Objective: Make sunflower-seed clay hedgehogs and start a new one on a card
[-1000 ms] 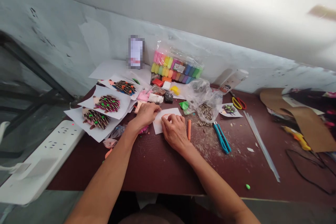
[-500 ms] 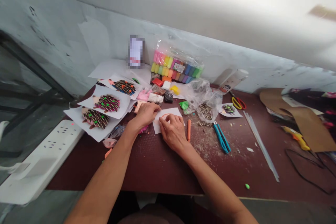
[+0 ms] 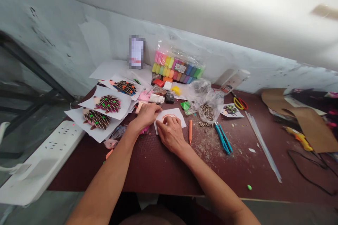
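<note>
A small white paper [image 3: 180,114] with an orange mark [image 3: 170,115] lies on the dark red table. Over its lower part rests my right hand [image 3: 171,132], fingers bent and pressing on the sheet; anything under the fingertips is hidden. My left hand [image 3: 148,114] is at the paper's upper left edge, its thumb and fingers closed together, and what they may hold is too small to make out. An orange pen [image 3: 190,132] lies just right of the paper. Behind the hands are packs of white [image 3: 156,98] and black clay [image 3: 169,97].
Papers with seed-spined hedgehogs [image 3: 107,103] lie at left, beside a white power strip [image 3: 44,158]. A plastic bag of seeds [image 3: 207,111], a teal cutter [image 3: 223,138], scissors [image 3: 239,103], clear sticks [image 3: 264,147] and a yellow glue gun [image 3: 298,137] are to the right.
My right hand has shifted slightly left over the paper, with its fingers more spread and bent. My left hand has hardly moved.
</note>
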A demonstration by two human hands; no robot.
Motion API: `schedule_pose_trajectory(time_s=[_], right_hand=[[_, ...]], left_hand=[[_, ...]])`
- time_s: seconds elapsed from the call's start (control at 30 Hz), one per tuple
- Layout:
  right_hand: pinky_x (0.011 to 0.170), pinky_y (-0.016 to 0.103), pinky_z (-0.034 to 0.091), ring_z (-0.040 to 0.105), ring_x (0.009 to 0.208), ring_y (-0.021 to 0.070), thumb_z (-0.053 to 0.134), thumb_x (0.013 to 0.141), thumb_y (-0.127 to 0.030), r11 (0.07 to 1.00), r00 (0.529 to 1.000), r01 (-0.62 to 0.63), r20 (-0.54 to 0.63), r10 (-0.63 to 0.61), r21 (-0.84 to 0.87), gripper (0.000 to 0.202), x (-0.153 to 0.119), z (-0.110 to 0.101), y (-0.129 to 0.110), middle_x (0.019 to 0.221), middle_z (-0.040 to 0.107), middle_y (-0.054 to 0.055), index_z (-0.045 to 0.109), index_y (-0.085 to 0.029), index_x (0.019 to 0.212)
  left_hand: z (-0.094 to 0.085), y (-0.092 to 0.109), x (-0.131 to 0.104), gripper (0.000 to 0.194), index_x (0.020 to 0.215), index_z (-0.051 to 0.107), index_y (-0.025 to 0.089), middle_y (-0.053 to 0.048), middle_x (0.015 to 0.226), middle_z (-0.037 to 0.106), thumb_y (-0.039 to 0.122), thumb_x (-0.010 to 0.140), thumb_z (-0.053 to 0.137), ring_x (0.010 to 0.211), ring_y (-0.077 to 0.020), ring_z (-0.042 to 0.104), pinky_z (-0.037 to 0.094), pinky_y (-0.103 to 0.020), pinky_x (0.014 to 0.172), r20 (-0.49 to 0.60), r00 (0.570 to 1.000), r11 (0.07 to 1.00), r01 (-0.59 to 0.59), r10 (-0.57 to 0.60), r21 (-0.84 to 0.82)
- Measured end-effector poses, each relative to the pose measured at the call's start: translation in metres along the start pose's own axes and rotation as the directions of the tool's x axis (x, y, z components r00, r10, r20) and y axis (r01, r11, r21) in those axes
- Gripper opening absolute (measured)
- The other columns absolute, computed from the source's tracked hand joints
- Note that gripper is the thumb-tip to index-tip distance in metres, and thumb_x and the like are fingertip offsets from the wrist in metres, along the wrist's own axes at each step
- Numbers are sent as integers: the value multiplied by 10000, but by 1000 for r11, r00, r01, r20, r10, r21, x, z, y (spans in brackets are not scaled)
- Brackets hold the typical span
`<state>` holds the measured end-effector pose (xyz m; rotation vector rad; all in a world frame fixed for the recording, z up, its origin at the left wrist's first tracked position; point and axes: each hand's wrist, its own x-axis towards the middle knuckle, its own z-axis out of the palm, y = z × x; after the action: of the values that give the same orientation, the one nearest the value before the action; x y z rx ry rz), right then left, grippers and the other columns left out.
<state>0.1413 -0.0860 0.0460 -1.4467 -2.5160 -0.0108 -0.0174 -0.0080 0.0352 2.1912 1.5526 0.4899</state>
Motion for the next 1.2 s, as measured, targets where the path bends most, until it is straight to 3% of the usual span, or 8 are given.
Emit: schedule_pose_trajectory(time_s=[0.7,1.0,1.2], right_hand=[[878,365,282,458,930,222,468,1028,-324,1000,1000,16,3,-16,23,283,-1,2,-2,1026,592,86,671,-229,1199],[855,368,276,455,910,228,483,1017,-313,1000,1000,5,-9,-5,-21,243,-3,3,0,984,596,85,695,-223,1094],[872,374,279,464,953,238,497,1009,-319,1000,1000,-23,-5,23,-9,272,-5,2,1,1035,604,102,671,-206,1185]], left_hand=[[-3,3,0,272,998,781,194,-87,1021,768,122,849,565,971,-242,683,480,-331,880,16,1000,1000,7,-7,12],[-2,2,1,277,1018,781,195,-87,1045,773,125,847,575,987,-244,687,479,-338,900,27,1000,1000,0,-1,24],[-1,1,0,269,996,785,190,-94,1038,770,128,852,568,983,-250,687,483,-346,892,16,1000,1000,-6,5,16]])
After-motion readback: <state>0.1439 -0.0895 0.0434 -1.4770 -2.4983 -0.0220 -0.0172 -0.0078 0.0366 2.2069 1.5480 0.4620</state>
